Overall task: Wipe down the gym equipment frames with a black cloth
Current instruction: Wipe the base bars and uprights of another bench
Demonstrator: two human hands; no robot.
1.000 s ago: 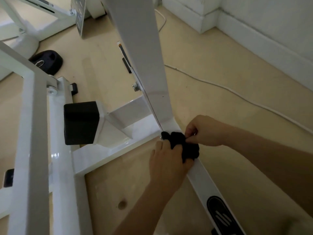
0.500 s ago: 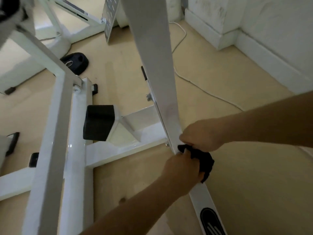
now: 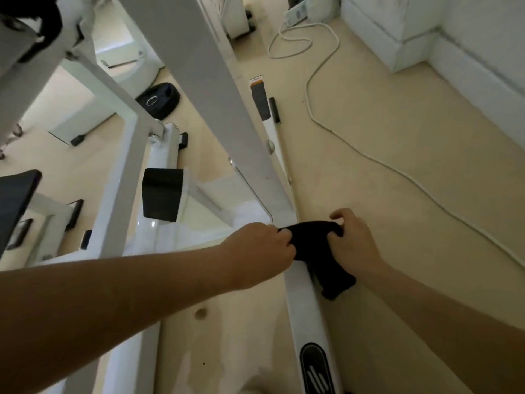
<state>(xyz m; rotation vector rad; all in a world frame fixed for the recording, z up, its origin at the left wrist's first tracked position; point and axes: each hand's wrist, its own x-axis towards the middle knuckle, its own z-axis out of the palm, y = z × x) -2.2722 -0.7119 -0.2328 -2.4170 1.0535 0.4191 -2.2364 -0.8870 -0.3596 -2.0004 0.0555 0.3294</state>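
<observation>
Black cloth (image 3: pixel 315 245) draped over the white floor bar (image 3: pixel 301 302) of the gym frame, right at the foot of the slanted white post (image 3: pixel 216 89). Left hand (image 3: pixel 264 251) clenched on the left end of the cloth, knuckles up. Right hand (image 3: pixel 352 240) gripping the right side, fingers curled into the fabric, one loose end hanging down on the right of the bar. Black oval logo (image 3: pixel 315 368) lower on the same bar. Black pad (image 3: pixel 162 197) on the cross part to the left. White cable (image 3: pixel 369 157) lying on the beige floor (image 3: pixel 397 115), well apart from the hands. Black weight plate (image 3: pixel 159 99) farther back, left.
</observation>
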